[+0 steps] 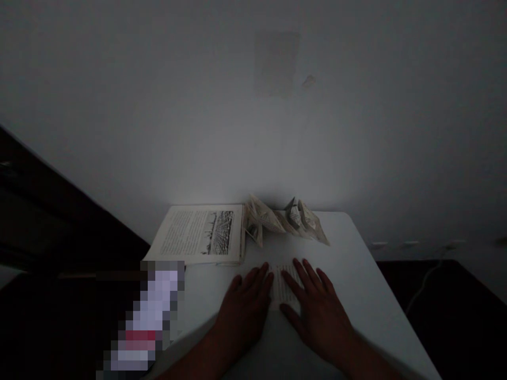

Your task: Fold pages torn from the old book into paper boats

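Observation:
A small sheet of printed paper (284, 287) lies flat on the white table between my two hands. My left hand (246, 301) rests palm down at its left edge, fingers stretched forward. On its right side my right hand (317, 303) lies with the fingers spread, some of them pressing on the paper. Parts of the sheet are hidden under both hands. Just beyond stand several folded paper boats (267, 216), made of printed pages and clustered together.
An open book (198, 232) with a printed picture lies at the table's back left. A pixelated bright object (148, 316) sits at the left edge. The white table (352, 253) meets a grey wall (198, 132) behind. A cable (425, 277) hangs right of the table.

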### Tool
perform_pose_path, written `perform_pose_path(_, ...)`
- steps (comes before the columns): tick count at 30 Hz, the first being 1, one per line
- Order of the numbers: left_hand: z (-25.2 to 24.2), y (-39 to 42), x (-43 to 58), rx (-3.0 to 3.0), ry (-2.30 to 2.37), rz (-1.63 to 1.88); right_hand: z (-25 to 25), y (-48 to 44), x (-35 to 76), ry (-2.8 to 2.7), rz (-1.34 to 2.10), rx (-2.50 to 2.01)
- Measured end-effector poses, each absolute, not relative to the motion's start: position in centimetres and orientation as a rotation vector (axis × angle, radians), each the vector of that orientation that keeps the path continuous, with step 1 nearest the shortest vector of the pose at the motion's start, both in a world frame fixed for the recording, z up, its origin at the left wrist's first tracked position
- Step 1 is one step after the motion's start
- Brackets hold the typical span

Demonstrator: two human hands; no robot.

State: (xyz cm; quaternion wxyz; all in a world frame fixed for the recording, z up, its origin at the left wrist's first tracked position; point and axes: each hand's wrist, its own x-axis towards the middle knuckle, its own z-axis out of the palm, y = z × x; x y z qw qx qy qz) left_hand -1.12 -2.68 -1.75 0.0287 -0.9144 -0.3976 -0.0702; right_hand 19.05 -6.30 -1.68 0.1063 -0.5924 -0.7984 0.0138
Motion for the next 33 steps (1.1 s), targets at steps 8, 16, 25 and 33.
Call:
perform_pose_path(8,-0.4,-2.5,-1.6,-2.925,-1.253,-0.235,-2.1,-6.4,21.1,-2.348,0.032,-1.764)
perform_pose_path(16,0.2,-2.3,-2.1,-3.021,-1.278,-0.234,-2.4,-6.3,22.5,-2.340,0.031,-1.789)
perform_pose_path(25,0.2,-1.4,-2.2,-3.078,-1.229,-0.291,-2.4,-5.8,23.2,-2.357,0.079,-1.721)
perform_pose_path(33,0.7,-1.0,-2.2,-3.112,-1.259,-0.541,-1.7,-5.4,23.2,-2.423,0.062,-1.442)
